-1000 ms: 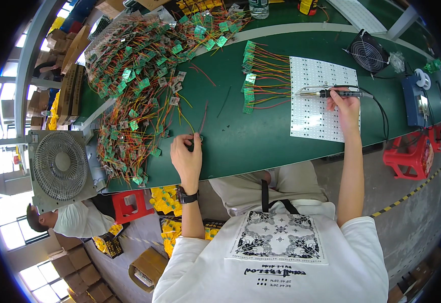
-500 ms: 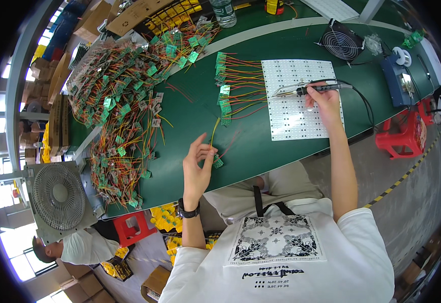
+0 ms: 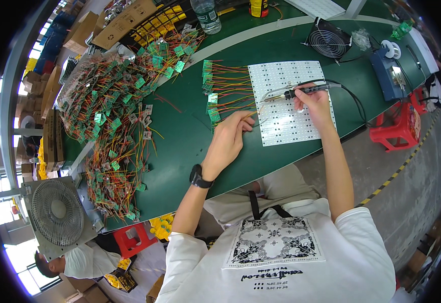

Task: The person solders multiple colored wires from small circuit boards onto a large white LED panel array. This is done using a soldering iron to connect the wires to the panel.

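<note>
A white panel point(image 3: 294, 129) dotted with small marks lies on the green bench. Thin red and yellow wires point(image 3: 235, 77) run from its left side to a column of small green circuit boards point(image 3: 208, 76). My right hand point(image 3: 312, 103) grips a soldering iron point(image 3: 301, 92) like a pen, its tip over the panel's left part. My left hand point(image 3: 230, 135) is at the panel's left edge, fingertips pinched on a thin wire point(image 3: 261, 120) close to the iron's tip. Whatever circuit board hangs from that wire is hidden by the left hand.
A big tangled heap of wired circuit boards point(image 3: 104, 101) covers the bench's left. Behind the panel are a small black fan point(image 3: 329, 41) and a water bottle point(image 3: 206, 17). A blue soldering station point(image 3: 392, 76) with a solder spool point(image 3: 391, 49) stands right. A person point(image 3: 86, 260) sits lower left.
My left hand has moved right and forward with the wire, from the bench to the panel's edge. The right hand still holds the iron over the panel. The whole view has shifted slightly.
</note>
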`<action>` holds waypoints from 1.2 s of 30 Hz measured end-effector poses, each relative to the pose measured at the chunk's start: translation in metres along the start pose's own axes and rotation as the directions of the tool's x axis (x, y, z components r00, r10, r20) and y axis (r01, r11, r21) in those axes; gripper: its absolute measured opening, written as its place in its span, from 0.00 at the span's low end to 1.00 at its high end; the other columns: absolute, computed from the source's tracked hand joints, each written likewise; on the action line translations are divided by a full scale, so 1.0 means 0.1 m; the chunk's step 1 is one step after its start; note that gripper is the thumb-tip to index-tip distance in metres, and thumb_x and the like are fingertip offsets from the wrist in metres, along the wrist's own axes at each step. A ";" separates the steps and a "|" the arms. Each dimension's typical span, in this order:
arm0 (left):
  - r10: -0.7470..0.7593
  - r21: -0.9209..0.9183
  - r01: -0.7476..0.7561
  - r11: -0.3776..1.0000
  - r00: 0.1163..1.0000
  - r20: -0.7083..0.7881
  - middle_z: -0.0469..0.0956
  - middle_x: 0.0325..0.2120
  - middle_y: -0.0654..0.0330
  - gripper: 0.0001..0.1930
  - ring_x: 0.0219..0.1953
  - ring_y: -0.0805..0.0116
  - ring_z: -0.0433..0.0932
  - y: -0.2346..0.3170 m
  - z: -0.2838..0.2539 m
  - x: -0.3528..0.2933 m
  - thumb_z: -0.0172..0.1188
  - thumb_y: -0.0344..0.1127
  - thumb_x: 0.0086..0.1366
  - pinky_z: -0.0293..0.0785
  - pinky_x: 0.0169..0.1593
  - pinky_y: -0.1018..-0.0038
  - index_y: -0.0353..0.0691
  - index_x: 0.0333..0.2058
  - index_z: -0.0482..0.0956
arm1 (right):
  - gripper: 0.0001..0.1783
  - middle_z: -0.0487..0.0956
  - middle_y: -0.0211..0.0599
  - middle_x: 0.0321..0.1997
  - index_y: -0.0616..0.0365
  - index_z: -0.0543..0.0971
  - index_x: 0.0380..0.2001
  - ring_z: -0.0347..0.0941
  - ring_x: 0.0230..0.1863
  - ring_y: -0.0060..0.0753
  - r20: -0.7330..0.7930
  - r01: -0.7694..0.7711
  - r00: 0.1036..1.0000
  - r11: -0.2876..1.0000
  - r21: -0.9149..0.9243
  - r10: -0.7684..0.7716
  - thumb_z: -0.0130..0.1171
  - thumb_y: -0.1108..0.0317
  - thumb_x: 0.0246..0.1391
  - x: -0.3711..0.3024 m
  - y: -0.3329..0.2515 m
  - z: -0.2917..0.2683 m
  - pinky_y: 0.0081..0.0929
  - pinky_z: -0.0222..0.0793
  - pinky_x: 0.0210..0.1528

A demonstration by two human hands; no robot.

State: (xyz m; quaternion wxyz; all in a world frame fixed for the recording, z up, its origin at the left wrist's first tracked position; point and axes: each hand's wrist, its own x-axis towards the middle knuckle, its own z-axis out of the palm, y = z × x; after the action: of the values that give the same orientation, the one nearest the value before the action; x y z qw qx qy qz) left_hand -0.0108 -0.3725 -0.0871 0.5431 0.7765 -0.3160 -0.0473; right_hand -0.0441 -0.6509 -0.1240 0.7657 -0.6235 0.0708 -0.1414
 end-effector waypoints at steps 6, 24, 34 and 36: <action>-0.084 0.105 0.063 0.993 0.975 0.207 0.76 0.25 0.56 0.07 0.23 0.68 0.72 -0.04 0.11 0.16 0.55 0.28 0.67 0.70 0.30 0.73 0.30 0.40 0.76 | 0.09 0.80 0.37 0.24 0.67 0.79 0.38 0.76 0.22 0.26 0.013 -0.023 1.000 1.000 0.004 0.023 0.63 0.73 0.55 -0.02 0.03 -0.02 0.21 0.68 0.25; 0.111 0.456 -0.070 0.887 0.992 -0.065 0.75 0.23 0.55 0.05 0.21 0.56 0.74 -0.14 0.14 -0.04 0.59 0.28 0.63 0.70 0.27 0.65 0.35 0.36 0.80 | 0.11 0.80 0.38 0.26 0.66 0.79 0.39 0.76 0.23 0.27 -0.049 -0.066 0.996 0.995 0.080 0.070 0.63 0.70 0.57 0.02 -0.03 0.00 0.21 0.67 0.27; 0.051 0.349 0.003 0.937 0.988 -0.145 0.76 0.25 0.56 0.04 0.23 0.56 0.76 -0.13 0.22 0.00 0.60 0.28 0.62 0.71 0.27 0.65 0.37 0.35 0.80 | 0.11 0.80 0.37 0.26 0.66 0.78 0.39 0.74 0.24 0.24 -0.111 -0.009 0.994 0.999 -0.032 0.005 0.63 0.70 0.57 0.01 0.04 0.10 0.20 0.67 0.28; 0.131 0.403 -0.063 0.913 0.981 -0.144 0.75 0.24 0.57 0.04 0.22 0.58 0.75 -0.17 0.23 0.01 0.62 0.29 0.61 0.70 0.26 0.65 0.37 0.34 0.81 | 0.10 0.80 0.38 0.26 0.67 0.77 0.40 0.75 0.24 0.24 -0.111 0.059 0.992 0.997 -0.047 -0.064 0.62 0.73 0.56 -0.02 0.06 0.09 0.19 0.68 0.28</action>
State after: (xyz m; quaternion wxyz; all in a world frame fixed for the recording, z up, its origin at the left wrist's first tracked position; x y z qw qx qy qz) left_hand -0.0123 -0.3881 -0.1116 0.4008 0.8549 -0.3104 0.1102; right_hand -0.0432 -0.6409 -0.1277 0.7419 -0.6332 0.0976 -0.1980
